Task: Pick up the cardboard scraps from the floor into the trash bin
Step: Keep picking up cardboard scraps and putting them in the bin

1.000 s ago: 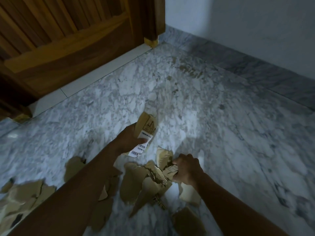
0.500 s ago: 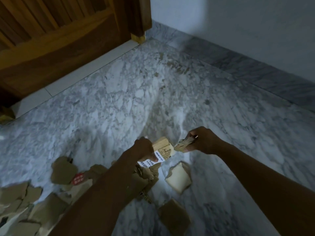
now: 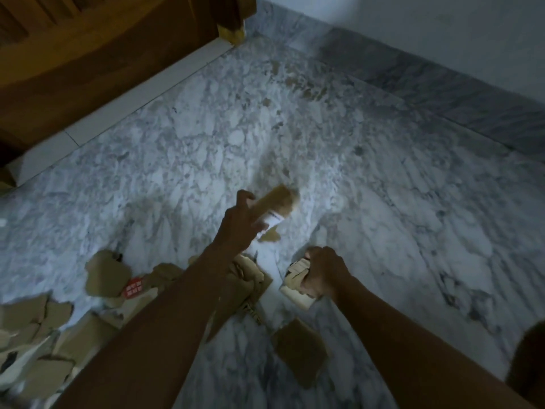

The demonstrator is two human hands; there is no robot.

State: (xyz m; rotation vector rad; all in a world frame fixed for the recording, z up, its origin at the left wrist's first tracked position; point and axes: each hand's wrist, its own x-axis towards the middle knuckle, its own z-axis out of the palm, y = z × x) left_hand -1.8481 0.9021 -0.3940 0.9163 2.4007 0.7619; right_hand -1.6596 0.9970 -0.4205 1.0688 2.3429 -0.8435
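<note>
Loose cardboard scraps [image 3: 44,343] litter the marble floor [image 3: 383,202] left of the arms. The left hand [image 3: 239,228], raised and stretched forward, clutches a labelled scrap [image 3: 275,214]. Right of it, the right hand [image 3: 323,274] fists a pale scrap [image 3: 296,283] low.

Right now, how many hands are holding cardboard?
2. The left hand holds up a blurred cardboard piece with a white label above the floor. The right hand grips a pale scrap down low, beside the pile.
</note>
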